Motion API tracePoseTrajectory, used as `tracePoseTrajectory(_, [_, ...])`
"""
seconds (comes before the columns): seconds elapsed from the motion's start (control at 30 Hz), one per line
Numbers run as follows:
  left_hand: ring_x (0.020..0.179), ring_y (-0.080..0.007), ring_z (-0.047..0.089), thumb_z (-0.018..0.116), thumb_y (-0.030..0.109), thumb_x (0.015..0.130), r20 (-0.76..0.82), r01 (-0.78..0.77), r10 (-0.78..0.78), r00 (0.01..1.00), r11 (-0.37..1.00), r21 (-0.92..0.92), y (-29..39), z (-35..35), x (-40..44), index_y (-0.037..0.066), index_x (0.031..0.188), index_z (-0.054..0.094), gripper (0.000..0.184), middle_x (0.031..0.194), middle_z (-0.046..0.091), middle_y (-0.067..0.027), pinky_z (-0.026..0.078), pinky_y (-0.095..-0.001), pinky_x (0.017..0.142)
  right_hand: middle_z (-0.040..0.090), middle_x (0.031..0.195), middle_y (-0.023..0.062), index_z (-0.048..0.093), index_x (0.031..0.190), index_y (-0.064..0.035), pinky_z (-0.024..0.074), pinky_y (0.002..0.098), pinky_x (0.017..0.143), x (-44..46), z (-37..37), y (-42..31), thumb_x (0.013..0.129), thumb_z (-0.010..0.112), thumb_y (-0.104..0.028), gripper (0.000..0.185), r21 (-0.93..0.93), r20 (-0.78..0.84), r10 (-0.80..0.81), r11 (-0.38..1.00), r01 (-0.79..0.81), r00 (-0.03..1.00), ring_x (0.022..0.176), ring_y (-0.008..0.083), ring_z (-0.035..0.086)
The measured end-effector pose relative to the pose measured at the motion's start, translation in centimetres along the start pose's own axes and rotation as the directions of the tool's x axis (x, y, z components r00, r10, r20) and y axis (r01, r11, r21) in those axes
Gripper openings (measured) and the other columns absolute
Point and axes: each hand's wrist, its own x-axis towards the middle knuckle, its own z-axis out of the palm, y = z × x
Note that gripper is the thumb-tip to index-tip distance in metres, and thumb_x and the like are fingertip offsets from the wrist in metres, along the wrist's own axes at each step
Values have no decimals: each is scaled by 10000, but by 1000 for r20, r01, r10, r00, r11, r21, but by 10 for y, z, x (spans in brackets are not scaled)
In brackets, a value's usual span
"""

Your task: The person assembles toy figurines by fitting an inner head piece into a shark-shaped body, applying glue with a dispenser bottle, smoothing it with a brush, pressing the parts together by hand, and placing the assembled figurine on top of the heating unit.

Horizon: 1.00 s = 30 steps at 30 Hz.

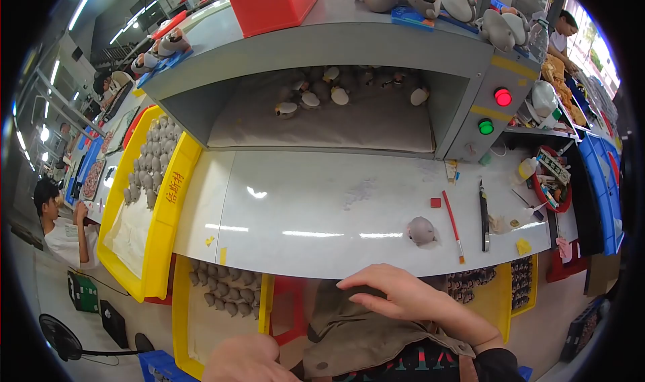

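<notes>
My right hand is held in front of the table's front edge, above a brown apron on my lap. Its thumb and fingers are apart, and nothing shows between them. At the bottom of the view is my left hand, its fingers hidden, close to a yellow tray of small grey figures. A round grey figure rests on the white table, just beyond my right hand. To its right lie a red-handled brush, a small red block and a black utility knife.
A grey machine with an opening stands at the back, several figures inside. Red and green lights are on its right post. Another yellow tray holds grey figures at left. A red basket of tools sits right. Other people work nearby.
</notes>
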Motion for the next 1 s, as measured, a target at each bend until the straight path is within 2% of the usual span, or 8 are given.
tracePoseTrajectory(0.1, [1009, -486, 556, 641, 123, 859, 10, -46, 46, 999, 998, -45, -1, -1, -8, 250, 1480, 194, 775, 1247, 484, -361, 482, -532, 818, 641, 1074, 85, 609, 1126, -77, 462, 361, 860, 5, 12, 12, 904, 578, -157, 238, 64, -33, 25, 998, -23, 999, 994, 262, 595])
tracePoseTrajectory(0.2, [967, -422, 600, 621, 122, 876, -65, -70, 68, 996, 997, -16, -3, -1, -13, 204, 1426, 313, 636, 1158, 570, -316, 499, -498, 803, 659, 1031, 76, 634, 1100, -68, 489, 317, 825, 6, 20, 19, 906, 580, -105, 205, 109, -62, 33, 994, -26, 998, 958, 211, 621])
tracePoseTrajectory(0.3, [848, -284, 640, 609, 131, 890, -222, -60, 33, 974, 991, -117, -1, -2, -11, 146, 1206, 541, 324, 955, 665, -188, 495, -426, 786, 666, 986, 75, 635, 1076, -57, 500, 304, 783, 4, 30, 31, 904, 579, -100, 186, 200, -96, 84, 978, -64, 992, 907, 207, 637])
tracePoseTrajectory(0.4, [662, -156, 587, 569, 181, 924, -391, -108, 23, 920, 974, -197, 2, -7, 7, 127, 907, 626, 81, 765, 643, -55, 463, -350, 761, 671, 952, 75, 634, 1059, -48, 500, 289, 752, 4, 34, 34, 904, 580, -108, 174, 290, -129, 147, 951, -104, 981, 866, 194, 646])
tracePoseTrajectory(0.47, [548, -118, 463, 475, 268, 979, -459, -148, 29, 888, 963, -225, 4, -2, 22, 115, 774, 628, 298, 662, 549, -6, 433, -328, 753, 674, 941, 73, 635, 1056, -45, 500, 275, 742, 5, 34, 32, 906, 582, -108, 171, 294, -132, 165, 948, -121, 977, 851, 176, 650])
tracePoseTrajectory(0.9, [461, -127, 376, 377, 372, 1011, -201, -23, -27, 979, 970, -243, 22, -8, 58, 77, 749, 600, 454, 587, 456, 0, 465, -430, 771, 669, 941, 74, 633, 1056, -58, 497, 290, 728, 5, 33, 32, 898, 587, -122, 177, 215, -127, 153, 969, -123, 980, 839, 201, 643])
tracePoseTrajectory(0.97, [452, -127, 367, 366, 368, 1015, -297, -47, -21, 955, 974, -220, 21, -1, 58, 75, 756, 592, 451, 578, 449, -3, 469, -446, 745, 669, 940, 74, 632, 1056, -58, 496, 292, 728, 5, 32, 32, 899, 585, -124, 177, 210, -126, 146, 970, -118, 981, 840, 204, 641])
tracePoseTrajectory(1.0, [453, -125, 367, 362, 361, 1017, -439, -186, 97, 893, 969, -165, 7, 17, 52, 75, 764, 588, 443, 576, 448, -5, 470, -449, 727, 668, 940, 74, 632, 1056, -57, 496, 292, 728, 5, 33, 35, 900, 584, -124, 177, 209, -132, 131, 973, -102, 982, 839, 203, 641])
